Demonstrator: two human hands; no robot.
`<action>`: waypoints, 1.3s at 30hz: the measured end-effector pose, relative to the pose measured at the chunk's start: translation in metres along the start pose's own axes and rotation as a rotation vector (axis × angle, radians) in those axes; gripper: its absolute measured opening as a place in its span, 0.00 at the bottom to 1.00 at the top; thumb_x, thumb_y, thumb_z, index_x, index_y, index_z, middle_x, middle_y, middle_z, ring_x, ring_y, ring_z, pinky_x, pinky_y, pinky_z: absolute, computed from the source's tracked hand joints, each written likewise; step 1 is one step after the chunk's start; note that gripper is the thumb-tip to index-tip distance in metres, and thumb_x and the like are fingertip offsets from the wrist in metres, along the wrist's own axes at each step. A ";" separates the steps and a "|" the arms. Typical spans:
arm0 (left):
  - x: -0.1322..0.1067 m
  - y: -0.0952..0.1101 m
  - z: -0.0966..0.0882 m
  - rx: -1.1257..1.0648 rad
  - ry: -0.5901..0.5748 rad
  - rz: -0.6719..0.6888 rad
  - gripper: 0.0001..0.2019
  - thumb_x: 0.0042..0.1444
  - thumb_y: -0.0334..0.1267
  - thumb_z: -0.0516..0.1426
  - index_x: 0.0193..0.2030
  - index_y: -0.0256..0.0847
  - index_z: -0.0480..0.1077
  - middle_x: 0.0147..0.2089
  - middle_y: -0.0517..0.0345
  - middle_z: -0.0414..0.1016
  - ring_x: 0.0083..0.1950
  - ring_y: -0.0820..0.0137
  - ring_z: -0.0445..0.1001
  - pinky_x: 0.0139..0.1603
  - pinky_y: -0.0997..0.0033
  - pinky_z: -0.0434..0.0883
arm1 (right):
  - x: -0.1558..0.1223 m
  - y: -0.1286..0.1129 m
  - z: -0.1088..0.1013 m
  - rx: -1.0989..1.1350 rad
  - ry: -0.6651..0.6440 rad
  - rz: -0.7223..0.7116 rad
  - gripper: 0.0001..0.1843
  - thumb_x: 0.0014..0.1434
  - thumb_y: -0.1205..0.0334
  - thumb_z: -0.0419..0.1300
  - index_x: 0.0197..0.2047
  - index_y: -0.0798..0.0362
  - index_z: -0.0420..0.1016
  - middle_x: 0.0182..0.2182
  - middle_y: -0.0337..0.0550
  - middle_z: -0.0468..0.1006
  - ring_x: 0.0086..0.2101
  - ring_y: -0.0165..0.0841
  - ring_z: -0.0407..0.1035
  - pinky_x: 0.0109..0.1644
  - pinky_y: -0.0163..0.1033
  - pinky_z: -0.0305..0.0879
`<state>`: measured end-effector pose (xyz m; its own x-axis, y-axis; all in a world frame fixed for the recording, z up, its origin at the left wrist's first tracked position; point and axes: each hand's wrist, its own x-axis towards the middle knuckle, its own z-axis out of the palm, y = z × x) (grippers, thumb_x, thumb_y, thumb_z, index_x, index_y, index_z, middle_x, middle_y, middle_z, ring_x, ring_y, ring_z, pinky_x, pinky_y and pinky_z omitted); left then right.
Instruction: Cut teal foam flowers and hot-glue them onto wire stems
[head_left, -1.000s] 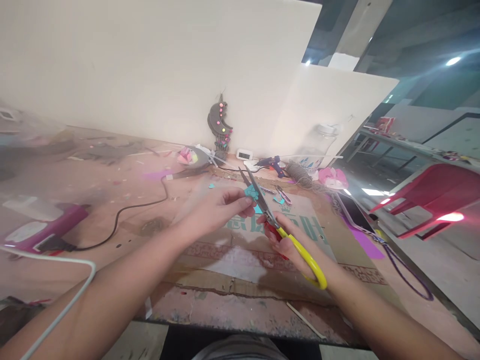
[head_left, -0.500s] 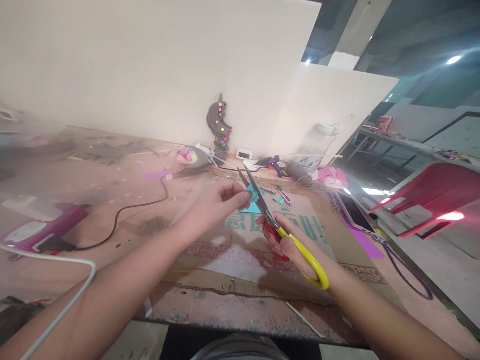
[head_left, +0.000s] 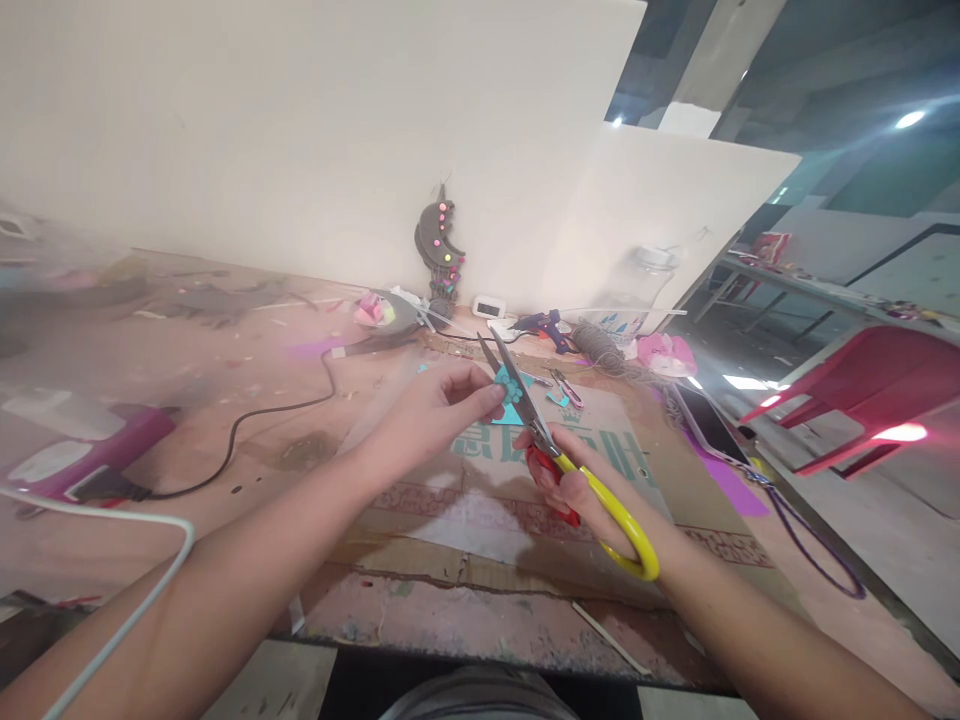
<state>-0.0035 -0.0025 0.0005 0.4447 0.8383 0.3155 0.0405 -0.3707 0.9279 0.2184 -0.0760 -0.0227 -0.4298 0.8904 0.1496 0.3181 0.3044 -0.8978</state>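
A small teal cutout (head_left: 512,388) is pinched by the left hand (head_left: 446,400), against the narrowly parted blades of scissors (head_left: 541,436) whose handles the right hand (head_left: 566,485) grips. Compared with a second ago, the left fingers are tucked back, probably making the cutout easier to sight. Nearer than the grip, cardboard (head_left: 427,558) spreads toward the table's (head_left: 427,618) edge; beyond lies a pink-handled tool (head_left: 572,394).

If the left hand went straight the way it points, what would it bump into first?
The left hand would probably meet the scissors first, just past the blue paper it pinches, though depth is hard to judge.
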 end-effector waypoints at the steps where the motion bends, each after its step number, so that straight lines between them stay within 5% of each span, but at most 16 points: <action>1: 0.000 0.000 0.000 0.000 0.002 -0.003 0.16 0.60 0.50 0.59 0.31 0.39 0.70 0.33 0.58 0.75 0.36 0.69 0.74 0.42 0.67 0.71 | 0.000 0.001 0.000 0.016 -0.011 -0.007 0.39 0.60 0.26 0.48 0.54 0.53 0.63 0.30 0.37 0.60 0.26 0.28 0.52 0.27 0.34 0.55; 30: 0.000 0.011 -0.006 0.094 0.085 -0.009 0.12 0.60 0.47 0.59 0.31 0.40 0.71 0.29 0.60 0.76 0.30 0.71 0.74 0.29 0.74 0.71 | 0.002 0.003 -0.003 -0.023 0.020 0.003 0.38 0.59 0.26 0.51 0.51 0.54 0.66 0.28 0.35 0.60 0.23 0.25 0.49 0.24 0.32 0.49; 39: 0.002 0.008 -0.011 0.058 0.106 -0.017 0.15 0.60 0.51 0.59 0.31 0.41 0.69 0.30 0.59 0.77 0.34 0.68 0.76 0.33 0.72 0.71 | 0.003 -0.004 -0.001 0.002 -0.021 0.016 0.39 0.59 0.26 0.51 0.54 0.54 0.63 0.27 0.33 0.58 0.23 0.25 0.48 0.23 0.32 0.48</action>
<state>-0.0125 0.0007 0.0108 0.3469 0.8811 0.3214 0.1004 -0.3756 0.9213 0.2168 -0.0744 -0.0187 -0.4424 0.8879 0.1263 0.3237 0.2894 -0.9008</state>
